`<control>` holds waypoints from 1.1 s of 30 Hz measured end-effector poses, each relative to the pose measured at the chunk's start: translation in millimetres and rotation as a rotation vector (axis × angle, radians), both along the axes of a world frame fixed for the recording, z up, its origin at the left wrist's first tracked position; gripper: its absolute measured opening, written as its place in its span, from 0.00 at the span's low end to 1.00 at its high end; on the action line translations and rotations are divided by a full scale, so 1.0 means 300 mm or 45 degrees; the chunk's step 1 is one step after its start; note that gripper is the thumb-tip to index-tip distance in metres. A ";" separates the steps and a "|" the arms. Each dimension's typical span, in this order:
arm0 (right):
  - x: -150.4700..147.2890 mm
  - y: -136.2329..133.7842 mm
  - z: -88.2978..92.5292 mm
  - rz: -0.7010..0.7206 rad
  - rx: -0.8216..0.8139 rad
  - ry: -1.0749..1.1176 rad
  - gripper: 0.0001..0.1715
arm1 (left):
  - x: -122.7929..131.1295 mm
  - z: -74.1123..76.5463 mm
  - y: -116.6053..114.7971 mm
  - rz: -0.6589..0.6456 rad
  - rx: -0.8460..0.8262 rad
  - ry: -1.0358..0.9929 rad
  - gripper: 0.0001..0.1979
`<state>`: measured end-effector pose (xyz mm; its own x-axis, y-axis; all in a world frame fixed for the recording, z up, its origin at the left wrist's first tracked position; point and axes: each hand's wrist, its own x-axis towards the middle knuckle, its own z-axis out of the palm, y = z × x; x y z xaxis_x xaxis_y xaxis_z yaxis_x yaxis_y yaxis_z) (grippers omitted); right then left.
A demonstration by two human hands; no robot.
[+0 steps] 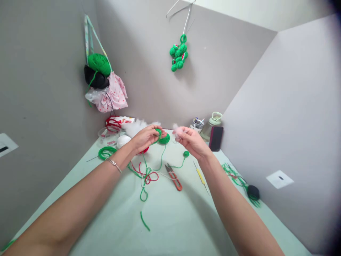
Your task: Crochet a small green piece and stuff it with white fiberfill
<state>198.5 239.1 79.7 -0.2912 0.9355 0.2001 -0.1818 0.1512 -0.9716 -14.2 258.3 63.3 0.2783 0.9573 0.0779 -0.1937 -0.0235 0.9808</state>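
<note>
In the head view, both my hands are raised over the far part of the table. My left hand [148, 137] pinches a small green crocheted piece [158, 132] between thumb and fingers. Just beyond it sits a ball of green yarn [164, 139]. A tuft of white stuffing [178, 131] is gripped in the fingertips of my right hand [192, 141], a short gap to the right of the crocheted piece. Fluffy white stuffing [137, 127] is heaped behind my left hand. A small green crocheted ball [186, 154] with a yarn tail lies below my right hand.
Orange-handled thread snips [174, 178], a yellow crochet hook [200, 176] and tangled yarn [146, 176] lie on the table [170, 217]. At the back right stand a pen tin [197, 125], a bottle [211, 126] and a phone [216, 138]. Green crocheted pieces [179, 55] hang on the wall.
</note>
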 end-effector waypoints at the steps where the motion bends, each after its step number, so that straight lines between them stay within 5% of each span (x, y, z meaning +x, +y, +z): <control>1: 0.006 -0.033 0.002 -0.021 0.007 0.018 0.19 | -0.004 0.035 -0.059 -0.044 0.011 -0.048 0.06; 6: 0.029 -0.206 0.004 -0.121 0.022 0.061 0.13 | -0.062 0.251 -0.351 -0.287 0.101 -0.186 0.11; 8: 0.031 -0.269 -0.013 -0.146 0.016 0.059 0.08 | -0.071 0.281 -0.435 -0.327 0.168 -0.225 0.11; 10: 0.026 -0.320 -0.044 -0.160 0.006 0.049 0.06 | -0.057 0.236 -0.483 -0.262 0.132 -0.276 0.06; 12: 0.016 -0.353 -0.087 -0.165 -0.002 0.029 0.07 | -0.026 0.124 -0.497 -0.178 -0.106 -0.339 0.08; 16: -0.017 -0.361 -0.188 -0.213 0.020 -0.052 0.18 | 0.044 -0.149 -0.480 -0.043 -0.251 -0.324 0.07; 19: -0.054 -0.353 -0.254 -0.281 0.066 -0.156 0.14 | 0.078 -0.263 -0.479 -0.027 -0.320 -0.374 0.06; 26: -0.156 -0.426 -0.316 -0.320 0.259 -0.457 0.24 | 0.085 -0.300 -0.515 -0.164 -0.413 -0.519 0.12; 33: -0.113 -0.425 -0.298 -0.143 0.183 -0.465 0.38 | 0.038 -0.314 -0.499 -0.011 -0.374 -0.632 0.04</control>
